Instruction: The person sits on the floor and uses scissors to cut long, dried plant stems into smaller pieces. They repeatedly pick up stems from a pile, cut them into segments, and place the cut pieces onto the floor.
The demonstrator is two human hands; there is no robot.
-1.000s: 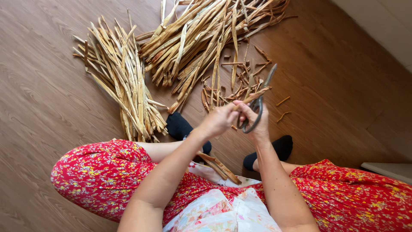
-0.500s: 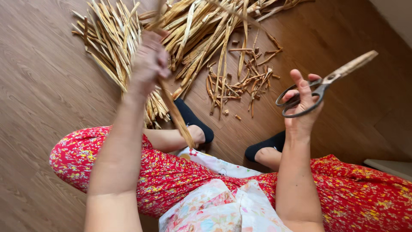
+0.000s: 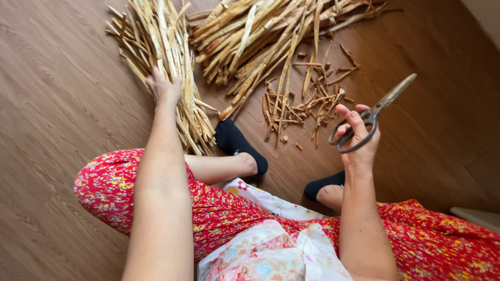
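Left hand (image 3: 164, 87) rests, fingers spread, on the left bundle of pale split stalks (image 3: 161, 67) on the wooden floor (image 3: 62, 104), closed on nothing as yet. Right hand (image 3: 359, 138), raised, grips metal scissors (image 3: 372, 117) by the loops, blades shut. Judged step: selecting a stalk, which must be gripped and lifted clear. A second heap (image 3: 271, 31) and short offcuts (image 3: 307, 104) lie beyond the black-socked feet (image 3: 239, 145).

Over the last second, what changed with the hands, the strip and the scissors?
The left hand carried its strip out from the lap and now rests on the left bundle of strips. The right hand swung the scissors rightward, blades shut. Both piles and the offcuts stayed put.
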